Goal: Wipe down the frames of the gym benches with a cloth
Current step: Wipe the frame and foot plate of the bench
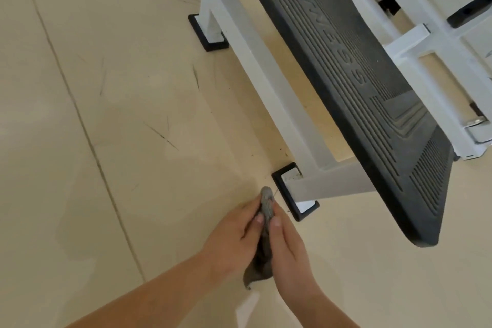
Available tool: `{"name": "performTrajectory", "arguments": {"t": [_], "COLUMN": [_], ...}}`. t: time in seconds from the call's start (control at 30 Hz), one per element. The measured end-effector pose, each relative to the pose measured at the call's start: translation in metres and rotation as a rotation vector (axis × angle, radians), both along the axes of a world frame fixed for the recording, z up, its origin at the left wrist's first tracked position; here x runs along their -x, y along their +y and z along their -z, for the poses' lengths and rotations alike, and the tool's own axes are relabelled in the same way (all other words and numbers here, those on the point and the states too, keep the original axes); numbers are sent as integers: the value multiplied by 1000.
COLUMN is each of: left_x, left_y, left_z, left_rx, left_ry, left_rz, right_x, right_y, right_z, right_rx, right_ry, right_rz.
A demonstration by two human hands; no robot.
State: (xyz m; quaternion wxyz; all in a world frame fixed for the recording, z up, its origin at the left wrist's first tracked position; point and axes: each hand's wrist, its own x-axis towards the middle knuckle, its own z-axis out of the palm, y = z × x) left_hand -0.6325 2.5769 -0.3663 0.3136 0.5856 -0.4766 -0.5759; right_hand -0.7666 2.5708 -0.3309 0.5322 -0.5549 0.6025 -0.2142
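view looking down from a person's head at a pale floor (106,141). a grey cloth (266,208) is bunched into a narrow roll and held low in the middle of the view, between two bare hands. the left hand (234,237) wraps it from the left, with its thumb lying along the fabric. the right hand (290,247) closes on it from the right, with its thumb pressed to the roll. both hands are clasped around the cloth and neither is loose. a tail of fabric hangs out below the palms, on the near side.

just beyond the far tip of the cloth, not touching it, sits the near black rubber foot (285,196) of a white metal bench frame (269,82). the frame's low bar runs from that foot away to a far foot (213,46). a black ribbed plate (346,74) slopes over the bar on the right.

the cloth looks soft, light and limp. it should wad easily and mould round the square tubing. it is probably best held as a pad under palm and fingers, not by an edge. whether it is damp cannot be told. the frame looks rigid and heavy, and is unlikely to shift under rubbing.
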Motion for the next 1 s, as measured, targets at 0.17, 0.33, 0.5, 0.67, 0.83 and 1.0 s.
{"name": "performTrajectory", "arguments": {"t": [0.17, 0.33, 0.5, 0.67, 0.83, 1.0], "left_x": [21, 29, 31, 47, 77, 114], "left_y": [-20, -36, -45, -57, -81, -56], "left_z": [-20, -19, -24, -55, -75, -89], "left_rx": [-258, -186, -24, 170, 245, 239], "left_ry": [496, 445, 348, 343, 429, 384], "left_rz": [-300, -516, -531, -600, -451, -361], "right_x": [-2, -1, -21, -26, -14, -14], "right_y": [-24, -18, -46, -127, -145, -142], "right_z": [-26, -89, -172, -198, -183, -181], "right_rx": [-266, 235, 986, 942, 760, 709], "right_ry": [22, 794, 632, 823, 581, 525], "right_rz": [7, -597, -716, -566, -422, -388]}}
